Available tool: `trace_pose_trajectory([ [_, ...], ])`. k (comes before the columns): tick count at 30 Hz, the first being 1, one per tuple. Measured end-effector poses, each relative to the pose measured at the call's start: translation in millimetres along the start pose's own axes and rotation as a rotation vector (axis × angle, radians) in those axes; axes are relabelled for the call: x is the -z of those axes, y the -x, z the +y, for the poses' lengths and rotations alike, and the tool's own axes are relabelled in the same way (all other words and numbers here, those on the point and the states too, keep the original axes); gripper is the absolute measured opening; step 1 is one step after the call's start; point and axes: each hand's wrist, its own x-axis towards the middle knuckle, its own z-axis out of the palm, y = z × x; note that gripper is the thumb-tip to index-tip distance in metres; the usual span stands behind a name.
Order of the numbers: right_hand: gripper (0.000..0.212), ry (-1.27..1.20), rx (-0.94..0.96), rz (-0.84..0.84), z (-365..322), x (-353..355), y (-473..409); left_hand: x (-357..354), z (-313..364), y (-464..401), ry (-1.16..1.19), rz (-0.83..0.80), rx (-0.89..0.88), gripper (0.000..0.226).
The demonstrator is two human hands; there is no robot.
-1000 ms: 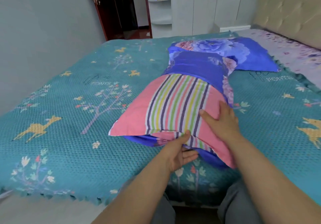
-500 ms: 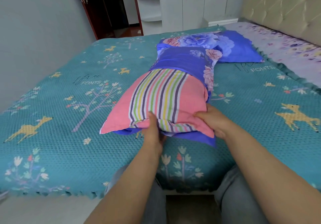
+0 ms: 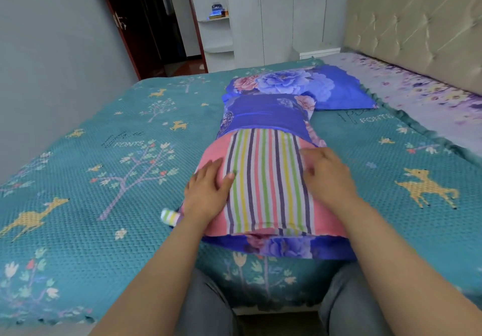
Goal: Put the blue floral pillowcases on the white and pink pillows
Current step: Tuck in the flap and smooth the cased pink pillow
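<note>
Pink pillow with a multicoloured striped centre panel (image 3: 263,179): it lies near the front edge of the teal woven bedspread with deer and tree motifs (image 3: 86,168), its far end already inside the blue floral pillowcase (image 3: 263,116), its near half bare, with the case's lower layer showing under the near edge.

From left to right I read the risks as follows. A small striped corner of the pillow (image 3: 170,217) juts out at the near left; if the case is drawn up while that corner stays folded, I expect a lump or a snag at the opening. My left hand (image 3: 206,194) rests flat on the pink margin, fingers extended, grasping nothing; my right hand (image 3: 326,176) lies likewise on the striped panel, blurred but apparently flat, its grip released. With neither hand holding the case, pressing forward may slide pillow and case together across the bedspread rather than seat the pillow deeper. Uneven pressure could also skew the filling to one side.

Further right, a second pillow already in a blue floral case (image 3: 328,90) lies just behind the first; a hard shove could push into it.
</note>
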Motion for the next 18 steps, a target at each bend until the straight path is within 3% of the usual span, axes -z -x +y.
trace_pose_trajectory([
  [2, 0.037, 0.001, 0.147, -0.103, -27.7, -8.7, -16.3, 0.9, 8.6, -17.9, -0.038, -0.164, -0.076, 0.061],
  [4, 0.041, 0.13, 0.156, -0.204, -45.7, -23.5, -37.4, -4.2, 12.6, -36.6, -0.083, -0.246, -0.078, 0.058],
  [6, 0.04, 0.227, 0.108, -0.163, -55.0, -36.7, -61.1, -14.2, 13.5, -60.2, -0.09, -0.265, -0.065, 0.06],
  [12, 0.054, 0.391, -0.078, -0.023, -62.1, -71.8, -137.5, -50.9, 19.6, -135.9, -0.027, -0.064, 0.081, 0.078],
  [15, 0.045, 0.425, -0.079, 0.013, -57.6, -94.5, -171.4, -71.8, 27.5, -164.1, -0.102, 0.003, 0.131, 0.069],
  [18, 0.042, 0.391, -0.026, 0.029, -51.7, -106.8, -194.5, -89.2, 37.2, -172.8, -0.187, 0.118, 0.067, 0.056],
])
